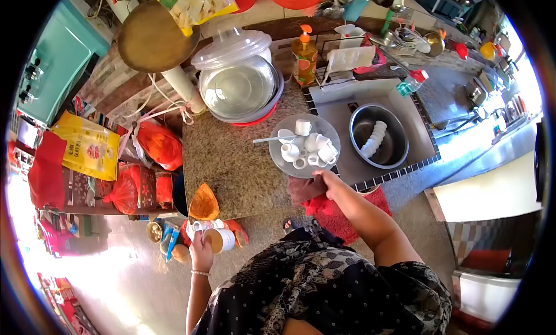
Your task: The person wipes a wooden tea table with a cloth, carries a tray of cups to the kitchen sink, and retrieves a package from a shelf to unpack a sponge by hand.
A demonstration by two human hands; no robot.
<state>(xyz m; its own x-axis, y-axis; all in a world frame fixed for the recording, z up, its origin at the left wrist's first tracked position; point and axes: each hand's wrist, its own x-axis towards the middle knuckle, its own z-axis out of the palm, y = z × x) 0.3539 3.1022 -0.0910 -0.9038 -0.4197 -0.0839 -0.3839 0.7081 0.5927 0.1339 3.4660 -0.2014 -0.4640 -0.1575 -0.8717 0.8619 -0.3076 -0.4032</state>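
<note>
My left hand [201,252] is below the counter's front edge, its fingers closed around a white cup-like container [227,240] with a brownish inside. White and clear shapes beside those fingers are too small to make out. My right hand [328,182] is at the near rim of a round clear plate [285,168], with a brown cloth [306,188] bunched in its fingers. On that plate stand several small white cups [302,127] and a small white pitcher [289,152]. A pale stick [266,140] juts out over the plate's left side.
In the sink [414,117] sits a steel basin [399,155] with a row of small white cups [375,137]. Stacked bowls [240,91] and an orange soap bottle [304,57] stand along the back. A cut orange-brown gourd piece [204,203] lies at the counter's front left corner.
</note>
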